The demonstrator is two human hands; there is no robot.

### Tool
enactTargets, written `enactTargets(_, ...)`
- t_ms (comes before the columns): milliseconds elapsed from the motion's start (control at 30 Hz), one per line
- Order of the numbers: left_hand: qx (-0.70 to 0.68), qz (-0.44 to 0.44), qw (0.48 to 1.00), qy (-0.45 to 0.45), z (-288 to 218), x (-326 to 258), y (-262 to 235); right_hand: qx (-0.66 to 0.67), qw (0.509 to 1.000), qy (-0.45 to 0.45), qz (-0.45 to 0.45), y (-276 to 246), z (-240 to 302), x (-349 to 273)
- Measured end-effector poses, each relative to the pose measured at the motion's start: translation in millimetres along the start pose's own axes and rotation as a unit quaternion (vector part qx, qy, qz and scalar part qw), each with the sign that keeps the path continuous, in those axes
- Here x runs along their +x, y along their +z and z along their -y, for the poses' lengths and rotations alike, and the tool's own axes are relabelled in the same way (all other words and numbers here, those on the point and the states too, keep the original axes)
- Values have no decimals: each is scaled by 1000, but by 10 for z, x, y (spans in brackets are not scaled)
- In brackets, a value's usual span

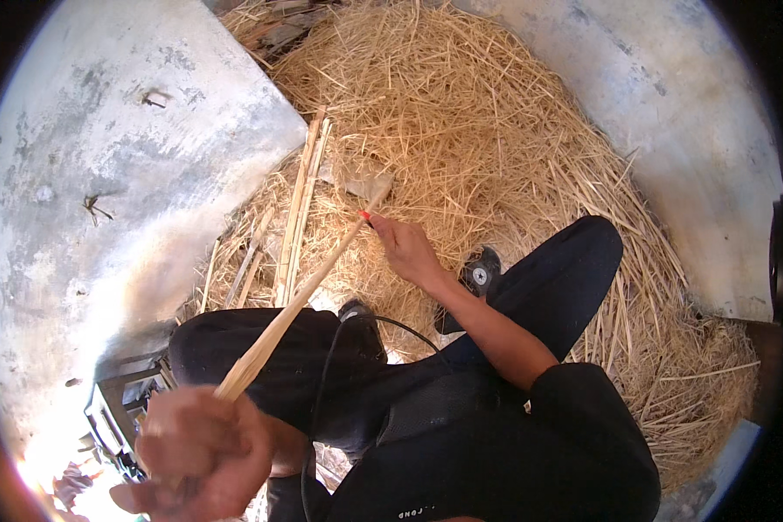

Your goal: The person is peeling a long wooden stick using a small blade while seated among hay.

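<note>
Stick (pixel 309 283): long, pale, split length of bamboo or cane, running from low left up to the middle of the straw, held at both ends.
Left hand (pixel 202 452): close to the lens and blurred, fist wrapped around the stick's near end, fingers curled tight on it.
Right hand (pixel 406 248): out at the far end, fingers pinched on the tip just by a small red mark (pixel 363 215); whether that red belongs to a tool or a nail, cannot tell.
Handling: light and stiff by the look of it, thin enough to flex or snap if bent hard; split edges likely sharp and splintery. Best taken near each end as now, palms off the raw edges.
Blade (pixel 367 185): flat grey metal piece lying on the straw, just beyond the stick's tip; touching it or not, cannot tell.
More sticks (pixel 297 217): a few similar pale lengths lying side by side on the straw, left of the right hand.
Straw (pixel 487 122): big loose golden heap, spreading under everything.
Legs (pixel 548 287): dark trousers, seated over the straw, dark shoe (pixel 478 274) under the right forearm.
Cable (pixel 331 365): thin black lead looping across the lap.
Floor (pixel 87 174): stained grey concrete at left and upper right.
Crate (pixel 122 404): dark boxy thing low left, half lost in glare.
</note>
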State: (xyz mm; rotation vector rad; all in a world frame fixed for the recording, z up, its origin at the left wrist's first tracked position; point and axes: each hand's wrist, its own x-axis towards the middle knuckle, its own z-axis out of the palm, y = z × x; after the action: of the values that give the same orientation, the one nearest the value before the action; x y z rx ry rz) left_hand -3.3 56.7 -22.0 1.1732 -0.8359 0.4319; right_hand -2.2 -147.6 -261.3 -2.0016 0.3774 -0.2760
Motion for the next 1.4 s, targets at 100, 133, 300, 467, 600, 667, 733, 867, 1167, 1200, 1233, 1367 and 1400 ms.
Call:
enactTargets(100, 31, -26, 991, 127, 90, -43, 16, 57, 998, -15, 9, -65, 95, -61)
enactTargets(133, 8, -17, 989, 147, 129, -34, -11, 67, 998, -13, 17, -68, 84, -83)
enactTargets(300, -135, 15, 991, -7, 153, 135, 326, 79, 997, -4, -4, -32, 148, -90)
enactTargets(467, -41, -78, 995, 36, 199, 36, 223, -106, 991, 70, 40, 204, -396, 8)
enactTargets(600, -39, -46, 998, 14, 198, 75, 207, -102, 991, 66, 49, 152, -171, 115)
enactTargets(667, -136, 11, 991, -9, 179, 65, 172, -40, 999, -1, 22, 64, 217, 65)
enactTargets(733, -115, -6, 993, -29, 148, 48, 172, -71, 992, -105, -27, 109, 123, 53)
enactTargets(867, -124, 29, 991, -45, 157, 153, 156, -209, 973, 49, 86, 230, -652, 185)
enactTargets(1167, -74, -14, 997, -19, 192, 235, 301, -114, 993, -30, -12, 346, -298, 198)
enactTargets(1200, -87, -10, 996, -25, 225, 216, 299, -177, 979, 52, 82, 317, -706, 135)
enactTargets(1233, -93, -1, 995, -25, 265, 202, 239, -239, 946, 132, 173, 250, -1111, 87)
enactTargets(1367, -79, -17, 997, -18, 210, 212, 200, -138, 969, 198, 61, 378, -1581, 205)
enactTargets(1400, -63, -48, 997, -15, 205, 185, 151, -99, 976, 188, 48, 326, -1071, 303)
